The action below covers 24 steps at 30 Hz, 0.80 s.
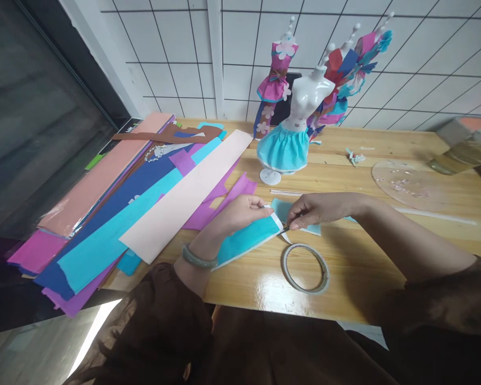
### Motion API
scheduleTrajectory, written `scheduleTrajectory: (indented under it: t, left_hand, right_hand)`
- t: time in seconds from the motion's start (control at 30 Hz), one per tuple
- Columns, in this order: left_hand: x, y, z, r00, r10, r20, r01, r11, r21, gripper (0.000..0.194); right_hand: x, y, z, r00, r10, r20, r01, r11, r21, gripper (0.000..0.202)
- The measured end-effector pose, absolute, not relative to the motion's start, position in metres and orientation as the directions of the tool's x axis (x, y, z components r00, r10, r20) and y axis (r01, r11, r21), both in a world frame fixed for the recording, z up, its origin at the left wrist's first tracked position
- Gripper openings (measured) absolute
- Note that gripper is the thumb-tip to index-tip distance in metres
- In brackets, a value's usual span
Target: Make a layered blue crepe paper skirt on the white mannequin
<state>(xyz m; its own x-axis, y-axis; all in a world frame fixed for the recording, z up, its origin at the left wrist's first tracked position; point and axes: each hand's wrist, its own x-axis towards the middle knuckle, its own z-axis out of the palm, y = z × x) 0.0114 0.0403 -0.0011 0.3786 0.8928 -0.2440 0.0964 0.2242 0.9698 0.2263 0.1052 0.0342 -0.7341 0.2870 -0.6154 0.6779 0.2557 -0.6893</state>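
Overlapping at the far left, long coloured sheets (188, 193) lie in a slanting pile. Next, the left hand (244, 213) pinches the upper edge of a white-bordered turquoise strip (246, 238) near its right end, the rest running down-left beside the wrist. At that right end, the right hand (310, 210) grips a slim dark tool (282, 231) between closed fingers, its tip at the white border. Just below lies a tape roll (326, 275).
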Motion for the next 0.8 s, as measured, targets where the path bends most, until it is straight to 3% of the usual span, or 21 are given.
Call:
scheduleTrajectory:
  t: [0.8]
  left_hand:
    - [0.008, 0.046, -0.011, 0.315, 0.924, -0.217, 0.078, 0.202, 0.976, 0.024]
  right_hand:
    - [0.237, 0.094, 0.039, -0.715, 0.381, -0.586, 0.697, 0.316, -0.644, 0.042]
